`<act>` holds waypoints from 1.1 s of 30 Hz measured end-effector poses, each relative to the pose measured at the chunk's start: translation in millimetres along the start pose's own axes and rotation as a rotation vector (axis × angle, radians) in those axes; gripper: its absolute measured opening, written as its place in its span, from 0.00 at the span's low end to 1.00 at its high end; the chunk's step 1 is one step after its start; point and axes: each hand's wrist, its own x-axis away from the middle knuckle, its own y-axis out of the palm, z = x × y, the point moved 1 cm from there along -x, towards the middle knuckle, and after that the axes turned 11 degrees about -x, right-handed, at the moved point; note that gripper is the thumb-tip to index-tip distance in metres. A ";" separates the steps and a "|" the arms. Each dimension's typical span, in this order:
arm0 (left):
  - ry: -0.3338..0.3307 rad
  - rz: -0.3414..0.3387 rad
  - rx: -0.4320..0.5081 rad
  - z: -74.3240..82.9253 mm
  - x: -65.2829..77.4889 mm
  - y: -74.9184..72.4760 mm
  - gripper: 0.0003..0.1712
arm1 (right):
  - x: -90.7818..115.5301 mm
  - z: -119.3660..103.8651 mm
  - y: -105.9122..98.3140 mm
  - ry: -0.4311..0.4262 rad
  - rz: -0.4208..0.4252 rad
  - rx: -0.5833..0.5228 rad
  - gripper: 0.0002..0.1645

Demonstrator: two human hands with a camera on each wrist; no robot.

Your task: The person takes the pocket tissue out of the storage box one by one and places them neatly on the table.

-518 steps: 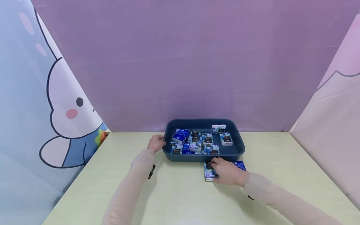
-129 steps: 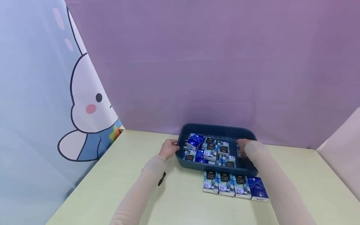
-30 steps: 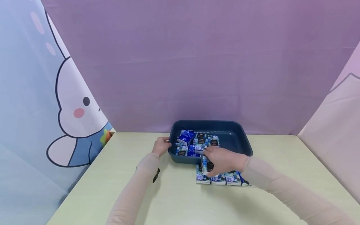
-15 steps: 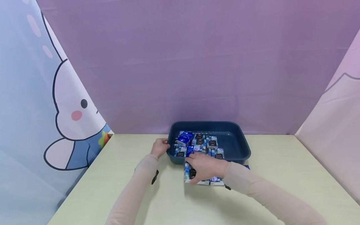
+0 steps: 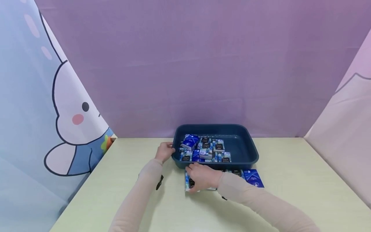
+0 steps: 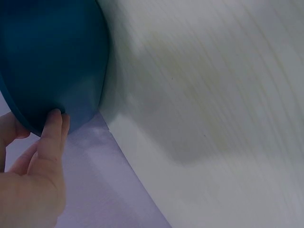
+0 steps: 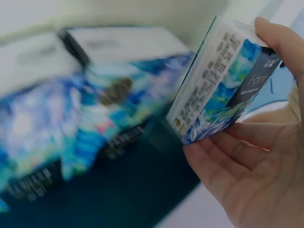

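My left hand grips the left rim of a dark blue plastic tray; in the left wrist view its fingers lie against the tray's outer wall, the thumb behind the rim. My right hand holds a floral pocket tissue pack between thumb and fingers, at the left end of a row in front of the tray. In the right wrist view this pack is tilted beside another floral pack. A plain blue pack ends the row at right; my right hand and sleeve hide part of the row.
Several floral and blue tissue packs lie piled in the tray's left half. The tray stands on a pale table, close to a purple backdrop. A cartoon-printed cloth hangs at the left.
My right hand has taken a pack from the tray's right part and carried it left over the row, down to its left end. The row has grown since earlier. My left hand stays at the rim.
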 end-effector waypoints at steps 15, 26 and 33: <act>-0.005 0.001 0.000 -0.3 -2.1 -0.4 0.24 | -8.7 10.9 21.0 0.065 0.024 0.032 0.47; -0.006 -0.008 0.011 0.4 0.0 -1.3 0.24 | -6.6 8.0 24.6 0.105 0.054 0.033 0.42; -0.001 -0.006 0.001 -1.4 -2.5 -0.5 0.24 | -7.8 8.0 27.9 0.124 0.072 0.034 0.40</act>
